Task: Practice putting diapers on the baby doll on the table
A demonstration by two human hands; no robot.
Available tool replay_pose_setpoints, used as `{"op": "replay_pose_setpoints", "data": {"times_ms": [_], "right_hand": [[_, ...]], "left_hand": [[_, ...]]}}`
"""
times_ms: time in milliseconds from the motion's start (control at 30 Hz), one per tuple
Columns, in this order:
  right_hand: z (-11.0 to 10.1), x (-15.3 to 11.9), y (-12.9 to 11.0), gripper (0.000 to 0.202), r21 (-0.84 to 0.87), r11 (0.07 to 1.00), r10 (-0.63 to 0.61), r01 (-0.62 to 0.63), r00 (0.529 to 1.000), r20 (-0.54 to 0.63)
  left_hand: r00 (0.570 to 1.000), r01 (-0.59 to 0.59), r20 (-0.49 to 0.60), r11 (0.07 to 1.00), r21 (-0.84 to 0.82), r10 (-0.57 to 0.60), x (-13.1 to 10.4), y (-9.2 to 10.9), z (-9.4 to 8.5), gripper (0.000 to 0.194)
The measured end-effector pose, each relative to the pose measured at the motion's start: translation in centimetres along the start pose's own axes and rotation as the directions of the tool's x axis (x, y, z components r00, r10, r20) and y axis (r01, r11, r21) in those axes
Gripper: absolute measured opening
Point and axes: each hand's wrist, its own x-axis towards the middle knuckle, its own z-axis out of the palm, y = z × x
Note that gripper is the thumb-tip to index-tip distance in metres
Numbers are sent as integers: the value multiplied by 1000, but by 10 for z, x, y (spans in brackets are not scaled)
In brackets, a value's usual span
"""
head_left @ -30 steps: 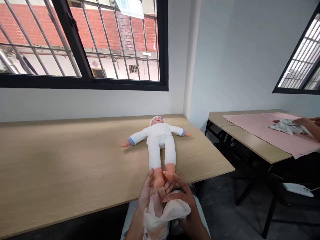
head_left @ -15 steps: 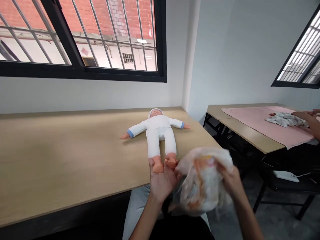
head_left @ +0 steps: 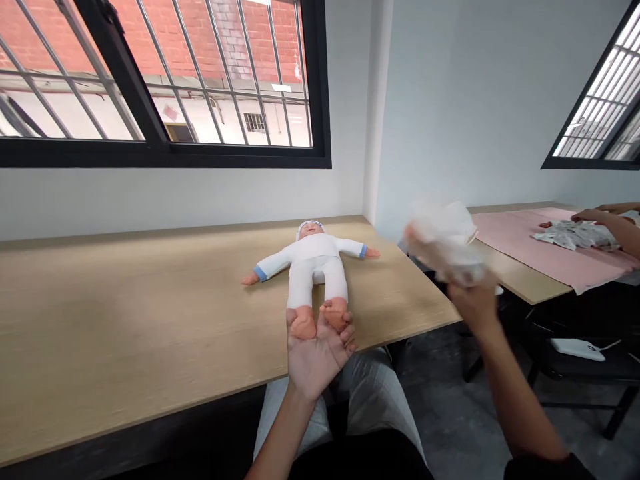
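A baby doll (head_left: 313, 257) in a white outfit with blue cuffs and a white cap lies on its back on the wooden table (head_left: 150, 320), arms spread and feet toward me. My left hand (head_left: 320, 347), palm up at the table's front edge, is closed round the doll's feet, with fingers curling at the ankles. Off to the right, my right hand (head_left: 475, 300) grips a crumpled, clear-and-white plastic bag (head_left: 445, 243), raised above the table's right edge. Motion blurs the bag, so what is inside cannot be made out.
On a second table to the right, a pink cloth (head_left: 530, 247) carries patterned baby clothes (head_left: 580, 237), with another person's hands (head_left: 600, 217) on them. A white device (head_left: 577, 348) rests on a black chair (head_left: 575, 383). A barred window (head_left: 220, 157) is behind the table.
My right hand has lifted the plastic bag up and away to the right, from beside the doll's feet. My left hand stays at the feet, shifted slightly left in view.
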Motion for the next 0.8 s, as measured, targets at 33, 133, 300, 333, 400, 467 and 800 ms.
{"op": "replay_pose_setpoints", "data": {"times_ms": [33, 133, 300, 333, 400, 467, 800], "right_hand": [[18, -15, -2, 54, -16, 997, -68, 73, 979, 193], [65, -61, -6, 72, -98, 976, -78, 193, 739, 669], [77, -86, -4, 70, -123, 987, 42, 104, 569, 821], [72, -80, -2, 69, -74, 994, 21, 76, 546, 837], [66, -60, 6, 69, 28, 1000, -27, 6, 499, 866], [70, -35, 18, 59, 49, 996, -4, -72, 528, 849], [152, 1, 56, 69, -328, 943, 203, 52, 690, 695]], "left_hand": [[1000, -4, 15, 1000, 20, 4, 0, 3, 3, 57], [999, -10, 52, 995, 103, 5, 2, 13, 14, 52], [994, -69, 96, 967, 246, 46, 9, 31, 41, 42], [993, -76, 104, 961, 265, 50, 11, 34, 47, 40], [992, -75, 121, 952, 295, 41, 14, 39, 58, 36], [990, -73, 140, 946, 317, 29, 18, 42, 65, 31], [989, -1, 143, 947, 322, -47, 28, 41, 68, 36]]}}
